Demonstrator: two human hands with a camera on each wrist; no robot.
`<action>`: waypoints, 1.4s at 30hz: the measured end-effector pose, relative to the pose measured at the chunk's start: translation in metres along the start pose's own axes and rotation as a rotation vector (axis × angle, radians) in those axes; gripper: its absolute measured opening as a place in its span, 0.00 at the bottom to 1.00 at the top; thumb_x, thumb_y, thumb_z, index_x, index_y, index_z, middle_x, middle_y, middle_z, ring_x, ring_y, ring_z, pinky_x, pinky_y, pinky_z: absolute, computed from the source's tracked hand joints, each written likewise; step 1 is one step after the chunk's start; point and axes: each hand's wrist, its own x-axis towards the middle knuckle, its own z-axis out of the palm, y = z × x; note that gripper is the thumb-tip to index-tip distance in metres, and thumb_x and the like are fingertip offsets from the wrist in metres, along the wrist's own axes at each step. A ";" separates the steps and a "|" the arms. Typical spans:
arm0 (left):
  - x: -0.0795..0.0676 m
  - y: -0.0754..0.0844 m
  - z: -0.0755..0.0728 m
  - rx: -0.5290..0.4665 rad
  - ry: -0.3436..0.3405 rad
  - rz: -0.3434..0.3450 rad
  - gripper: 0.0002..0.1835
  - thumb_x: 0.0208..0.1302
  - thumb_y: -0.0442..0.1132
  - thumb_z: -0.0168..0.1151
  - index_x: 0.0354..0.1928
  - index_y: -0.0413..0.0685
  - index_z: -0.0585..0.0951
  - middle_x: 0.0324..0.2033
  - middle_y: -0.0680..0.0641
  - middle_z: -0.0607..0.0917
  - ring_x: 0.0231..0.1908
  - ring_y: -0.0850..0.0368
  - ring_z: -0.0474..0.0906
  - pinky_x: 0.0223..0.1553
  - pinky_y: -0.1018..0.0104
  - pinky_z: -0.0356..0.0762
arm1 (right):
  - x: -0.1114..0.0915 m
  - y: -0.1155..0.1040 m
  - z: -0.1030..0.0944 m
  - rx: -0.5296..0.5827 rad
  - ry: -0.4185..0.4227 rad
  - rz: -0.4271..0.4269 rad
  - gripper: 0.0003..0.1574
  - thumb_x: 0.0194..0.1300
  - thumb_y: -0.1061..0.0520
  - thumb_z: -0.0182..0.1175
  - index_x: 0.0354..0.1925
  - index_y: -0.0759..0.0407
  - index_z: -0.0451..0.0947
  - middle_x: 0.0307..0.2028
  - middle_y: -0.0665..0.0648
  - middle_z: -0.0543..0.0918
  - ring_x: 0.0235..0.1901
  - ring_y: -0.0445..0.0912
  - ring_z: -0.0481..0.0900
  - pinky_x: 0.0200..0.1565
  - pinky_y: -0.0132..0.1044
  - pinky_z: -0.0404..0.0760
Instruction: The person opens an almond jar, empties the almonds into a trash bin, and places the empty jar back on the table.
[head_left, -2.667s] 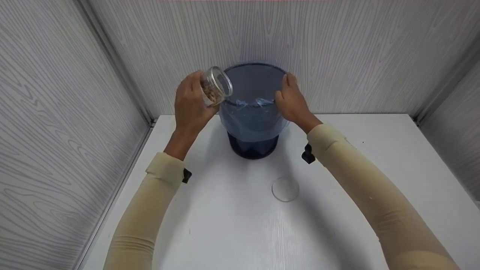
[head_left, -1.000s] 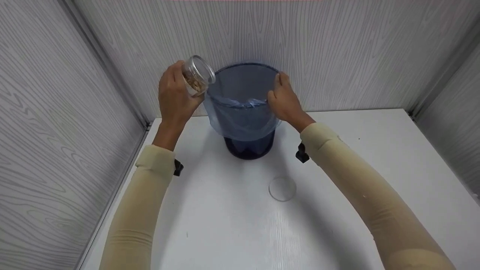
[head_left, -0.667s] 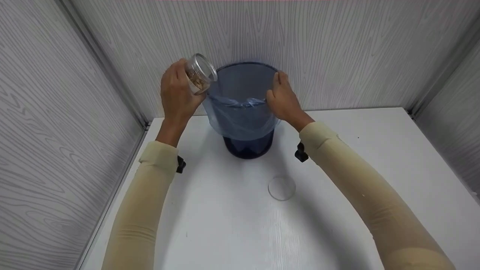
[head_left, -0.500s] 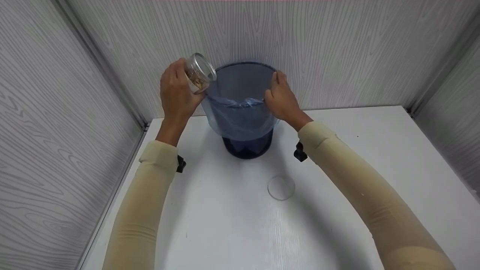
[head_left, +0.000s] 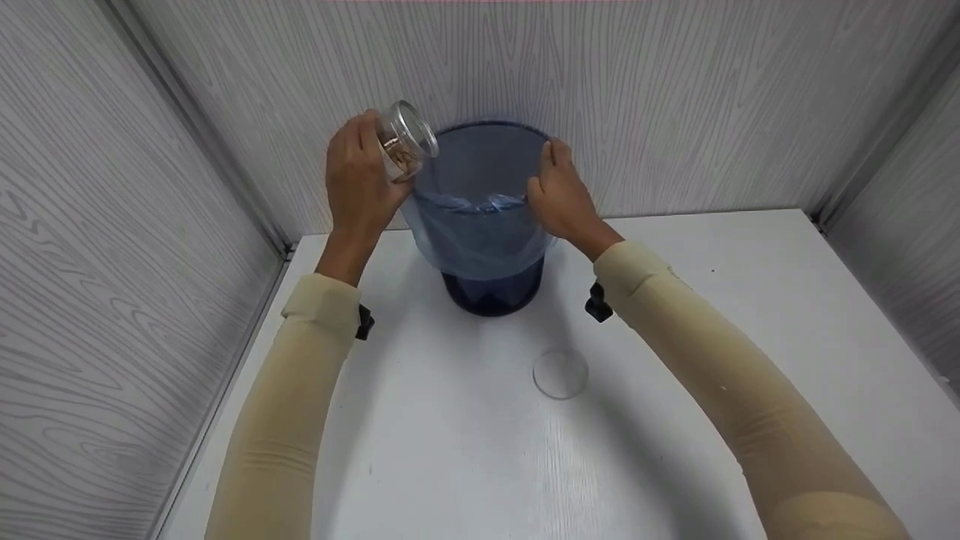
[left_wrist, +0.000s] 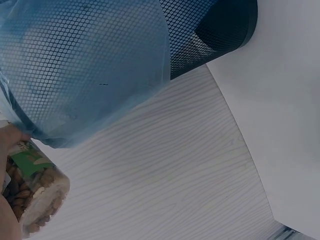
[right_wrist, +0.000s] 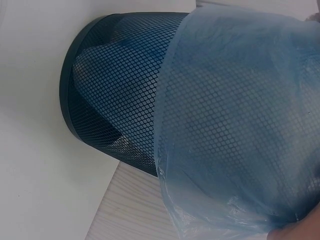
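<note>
My left hand point(head_left: 361, 176) grips a clear jar point(head_left: 406, 140), its lidless mouth tipped toward the left side of the bin's rim. Brown almonds point(left_wrist: 20, 187) lie inside the jar, and a green label shows on its wall in the left wrist view. The dark mesh wastebasket point(right_wrist: 110, 80) stands upright against the back wall, lined with a thin blue bag point(head_left: 487, 244) folded down over the outside. On the bin's right side my right hand point(head_left: 562, 195) holds the rim and the bag together, thumb toward the front. Only part of that hand enters the right wrist view.
A clear round lid point(head_left: 561, 373) lies flat on the white table point(head_left: 450, 450) in front of the bin. Wood-patterned panels point(head_left: 675, 97) rise behind and on both sides. Each cream sleeve carries a small black device point(head_left: 598, 304) at the wrist.
My left hand has shifted the tilted jar left and away from the bin's middle, then slightly up and right. The right hand keeps its hold on the rim. The whole view has drifted slightly.
</note>
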 end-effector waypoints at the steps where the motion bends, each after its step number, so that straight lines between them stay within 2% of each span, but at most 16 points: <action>1: 0.000 0.000 0.000 0.009 0.000 0.006 0.43 0.46 0.52 0.71 0.63 0.41 0.66 0.55 0.42 0.73 0.60 0.50 0.66 0.66 0.64 0.53 | 0.000 0.000 0.000 0.000 0.001 0.000 0.39 0.71 0.49 0.25 0.71 0.69 0.33 0.73 0.60 0.33 0.71 0.46 0.34 0.69 0.40 0.45; 11: 0.001 0.005 -0.003 0.108 -0.003 0.104 0.38 0.48 0.42 0.69 0.62 0.39 0.65 0.54 0.41 0.73 0.57 0.46 0.67 0.65 0.59 0.56 | 0.000 -0.001 0.000 -0.009 -0.030 0.020 0.39 0.71 0.46 0.23 0.71 0.67 0.32 0.73 0.59 0.31 0.71 0.46 0.31 0.69 0.41 0.44; 31: 0.007 0.020 -0.002 0.177 -0.052 0.190 0.41 0.48 0.40 0.71 0.64 0.39 0.63 0.56 0.38 0.72 0.59 0.44 0.66 0.66 0.56 0.54 | -0.003 0.005 -0.006 0.004 -0.011 0.019 0.38 0.72 0.50 0.27 0.71 0.67 0.32 0.73 0.59 0.31 0.71 0.45 0.32 0.69 0.40 0.42; 37: 0.010 0.025 -0.003 0.208 -0.066 0.219 0.37 0.50 0.31 0.64 0.64 0.38 0.63 0.55 0.37 0.72 0.57 0.42 0.66 0.64 0.54 0.56 | -0.004 0.005 -0.007 -0.003 -0.013 0.037 0.38 0.72 0.49 0.27 0.71 0.66 0.31 0.73 0.58 0.31 0.71 0.45 0.31 0.69 0.40 0.43; 42: 0.011 0.029 -0.004 0.248 -0.052 0.275 0.33 0.53 0.28 0.58 0.64 0.37 0.63 0.55 0.36 0.72 0.56 0.41 0.67 0.64 0.53 0.57 | -0.005 0.006 -0.009 -0.012 -0.015 0.036 0.38 0.72 0.50 0.27 0.71 0.66 0.31 0.73 0.59 0.31 0.71 0.45 0.31 0.69 0.41 0.43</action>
